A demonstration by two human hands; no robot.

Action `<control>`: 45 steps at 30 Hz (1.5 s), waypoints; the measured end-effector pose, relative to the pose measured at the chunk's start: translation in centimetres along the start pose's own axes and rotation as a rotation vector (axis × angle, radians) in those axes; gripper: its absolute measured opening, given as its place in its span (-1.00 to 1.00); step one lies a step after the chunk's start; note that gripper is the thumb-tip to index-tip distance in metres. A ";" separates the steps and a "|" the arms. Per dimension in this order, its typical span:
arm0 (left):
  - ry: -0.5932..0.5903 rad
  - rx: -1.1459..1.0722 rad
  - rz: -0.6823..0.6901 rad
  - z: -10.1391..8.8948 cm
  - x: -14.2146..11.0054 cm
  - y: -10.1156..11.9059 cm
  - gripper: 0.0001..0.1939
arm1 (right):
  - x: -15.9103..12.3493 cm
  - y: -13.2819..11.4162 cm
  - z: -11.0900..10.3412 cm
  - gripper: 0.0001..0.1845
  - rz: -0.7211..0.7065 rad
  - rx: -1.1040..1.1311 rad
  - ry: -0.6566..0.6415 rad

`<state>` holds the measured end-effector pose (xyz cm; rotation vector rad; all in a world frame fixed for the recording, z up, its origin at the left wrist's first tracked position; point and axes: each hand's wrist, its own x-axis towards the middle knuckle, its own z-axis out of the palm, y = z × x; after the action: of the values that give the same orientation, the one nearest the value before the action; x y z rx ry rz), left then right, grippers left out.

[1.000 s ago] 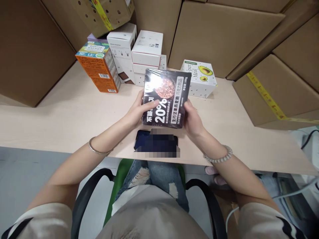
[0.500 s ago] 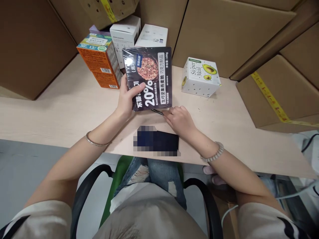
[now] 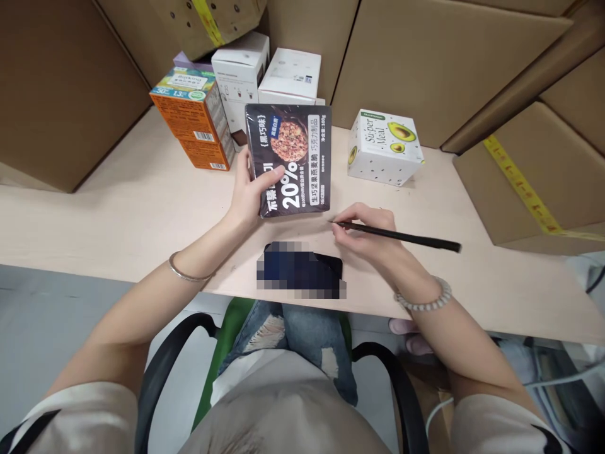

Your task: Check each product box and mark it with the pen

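Note:
My left hand [image 3: 250, 192] grips the left side of a dark, shiny-wrapped snack box [image 3: 302, 164], thumb across its front. The box is held up above the table with its printed face towards me; "20%" and a round oat-and-nut picture show on it. In my right hand [image 3: 366, 230] is a black pen [image 3: 406, 236], pinched between thumb and fingers. Its thin tip points left, just below the box's lower right corner and apart from it. Beneath the box, near the table's front edge, lies a dark phone [image 3: 326, 271], partly blurred out.
Orange boxes [image 3: 189, 123] are stacked at the back left, beside white boxes [image 3: 290, 72]. A white avocado-print box [image 3: 385, 148] stands to the right. Large cardboard boxes [image 3: 425, 63] wall in the back and sides of the wooden table [image 3: 118, 221].
My right hand has moved slightly right and now holds the pen up, its barrel pointing right. The snack box sits slightly lower and farther right in view, still in my left hand.

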<state>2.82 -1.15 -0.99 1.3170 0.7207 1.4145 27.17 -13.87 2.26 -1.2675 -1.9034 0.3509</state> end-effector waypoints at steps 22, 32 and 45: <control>-0.271 0.197 0.166 0.4 -0.6 -1.5 -0.11 | 1.0 0.1 1.7 -0.88 -0.068 0.063 0.184; -0.216 0.197 0.173 -0.5 0.8 -1.4 -0.11 | 0.9 1.8 -0.1 -0.80 -0.122 -0.187 0.049; -0.149 0.187 0.183 -1.6 1.9 -2.3 -0.08 | 0.2 0.3 0.4 -0.68 0.166 -0.416 -0.382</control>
<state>2.16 1.65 -2.78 1.6518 0.6580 1.3997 27.07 -13.48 1.91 -1.7379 -2.2793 0.3071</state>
